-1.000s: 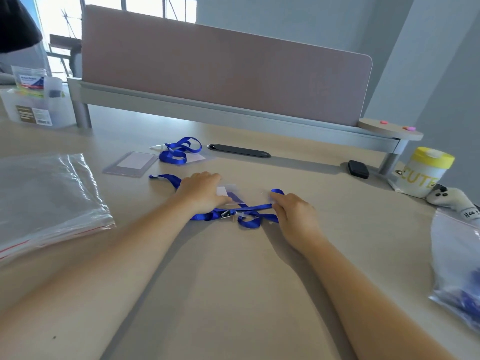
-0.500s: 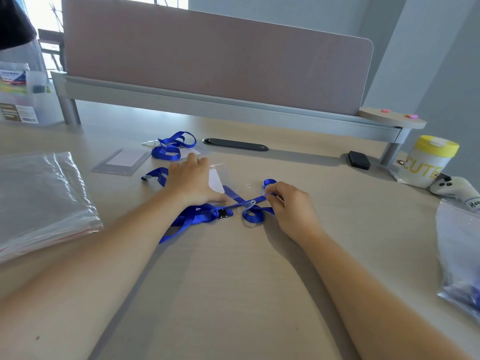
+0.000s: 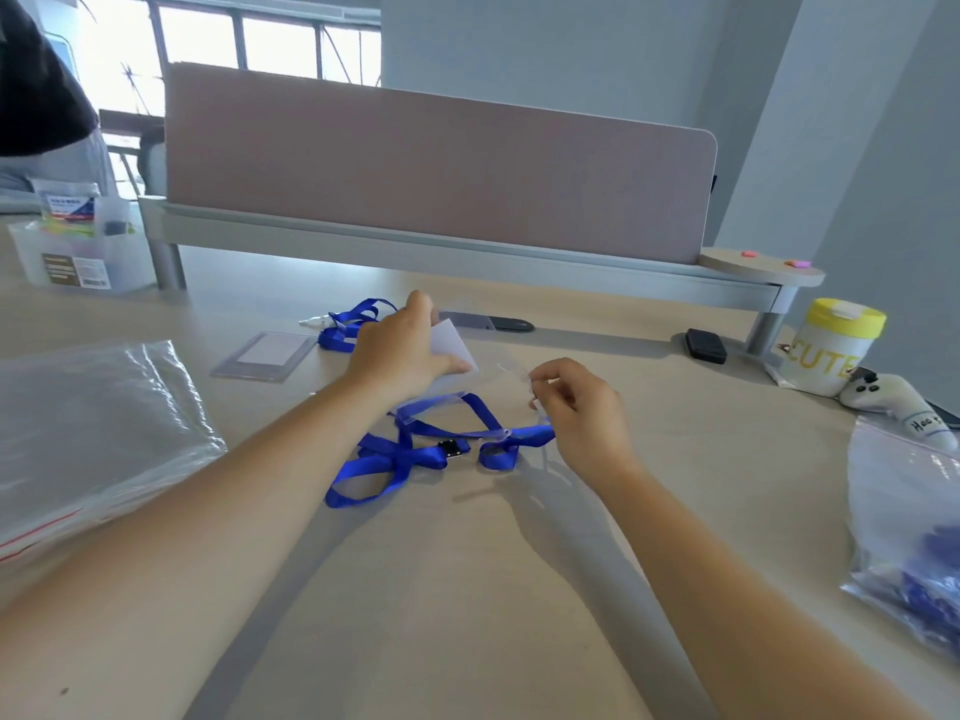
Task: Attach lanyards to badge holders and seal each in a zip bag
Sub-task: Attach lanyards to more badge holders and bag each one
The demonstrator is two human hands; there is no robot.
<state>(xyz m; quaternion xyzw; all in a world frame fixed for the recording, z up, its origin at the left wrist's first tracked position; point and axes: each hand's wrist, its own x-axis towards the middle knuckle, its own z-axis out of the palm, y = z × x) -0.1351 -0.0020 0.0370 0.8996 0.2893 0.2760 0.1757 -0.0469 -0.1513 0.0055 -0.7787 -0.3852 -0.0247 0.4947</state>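
My left hand (image 3: pixel 397 356) grips a clear badge holder (image 3: pixel 451 345) with a white card inside, lifted off the desk and tilted. A blue lanyard (image 3: pixel 410 454) lies tangled on the desk under both hands, its black buckle (image 3: pixel 451 450) in the middle. My right hand (image 3: pixel 576 402) pinches the lanyard's clear plastic strap end (image 3: pixel 511 371) just right of the holder. A second badge holder (image 3: pixel 267 353) lies flat to the left, with another blue lanyard (image 3: pixel 353 322) behind it. A stack of clear zip bags (image 3: pixel 88 433) sits at the far left.
A zip bag with blue lanyards (image 3: pixel 914 537) lies at the right edge. A yellow-lidded cup (image 3: pixel 831 345), a small white plush toy (image 3: pixel 893 402) and a black object (image 3: pixel 704 345) stand at back right. A pink divider panel (image 3: pixel 436 174) closes the back; a plastic bin (image 3: pixel 78 252) sits back left.
My left hand has lifted the badge holder off the desk and tilted it up. My right hand has risen from the lanyard loop, now pinching the clear strap end.
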